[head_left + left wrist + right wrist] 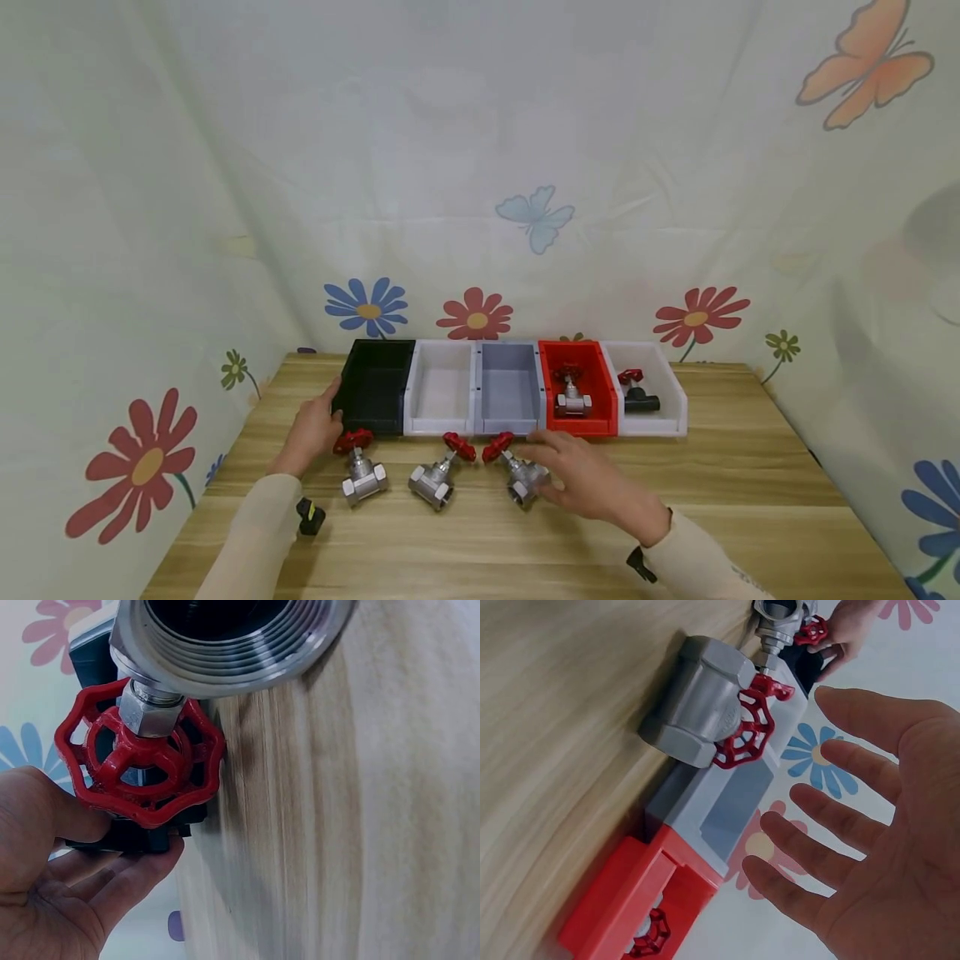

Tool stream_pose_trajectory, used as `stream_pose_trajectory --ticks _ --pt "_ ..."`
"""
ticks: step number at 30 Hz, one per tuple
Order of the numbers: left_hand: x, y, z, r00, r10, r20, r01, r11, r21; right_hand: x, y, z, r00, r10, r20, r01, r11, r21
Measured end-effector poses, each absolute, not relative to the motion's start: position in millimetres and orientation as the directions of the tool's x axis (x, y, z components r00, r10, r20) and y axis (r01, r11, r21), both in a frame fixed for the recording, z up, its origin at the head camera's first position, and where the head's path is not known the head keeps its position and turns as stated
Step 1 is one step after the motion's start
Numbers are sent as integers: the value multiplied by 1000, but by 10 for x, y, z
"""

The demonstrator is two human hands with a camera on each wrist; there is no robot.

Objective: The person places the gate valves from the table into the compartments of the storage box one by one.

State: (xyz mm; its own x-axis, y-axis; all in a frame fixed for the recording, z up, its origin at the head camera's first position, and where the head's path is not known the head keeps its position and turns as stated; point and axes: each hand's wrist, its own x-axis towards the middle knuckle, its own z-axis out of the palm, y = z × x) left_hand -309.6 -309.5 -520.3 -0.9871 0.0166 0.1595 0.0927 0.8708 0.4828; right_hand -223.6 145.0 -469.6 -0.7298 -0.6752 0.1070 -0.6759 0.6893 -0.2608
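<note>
My left hand is at the left side of the black bin. In the left wrist view, its thumb and fingers pinch the bin's dark edge, partly hidden behind a red handwheel. That wheel belongs to the left metal valve, lying in front of the black bin. A middle valve lies on the table to its right. Close by the right valve, my right hand has its fingers extended and apart. In the right wrist view, nothing is in its palm.
Right of the black bin stand a white bin, a grey bin, a red bin holding a metal valve, and another white bin holding a dark valve. All stand on a wooden table before a flowered curtain.
</note>
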Motion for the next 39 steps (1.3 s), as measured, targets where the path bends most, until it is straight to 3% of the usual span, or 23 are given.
stream_pose_trajectory --ticks 17,31,39 --pt "-3072 -3105 -5173 -985 25 171 104 876 471 -2264 1379 -4905 -724 -689 42 -681 702 -209" --pt "-3066 -3086 -5168 -984 23 175 104 878 468 -2300 1272 -4995 -677 -732 72 -730 657 -188" --pt "-3056 -3094 -5183 -982 21 189 109 877 468 -2305 1244 -5054 -702 -711 34 -699 679 -226"
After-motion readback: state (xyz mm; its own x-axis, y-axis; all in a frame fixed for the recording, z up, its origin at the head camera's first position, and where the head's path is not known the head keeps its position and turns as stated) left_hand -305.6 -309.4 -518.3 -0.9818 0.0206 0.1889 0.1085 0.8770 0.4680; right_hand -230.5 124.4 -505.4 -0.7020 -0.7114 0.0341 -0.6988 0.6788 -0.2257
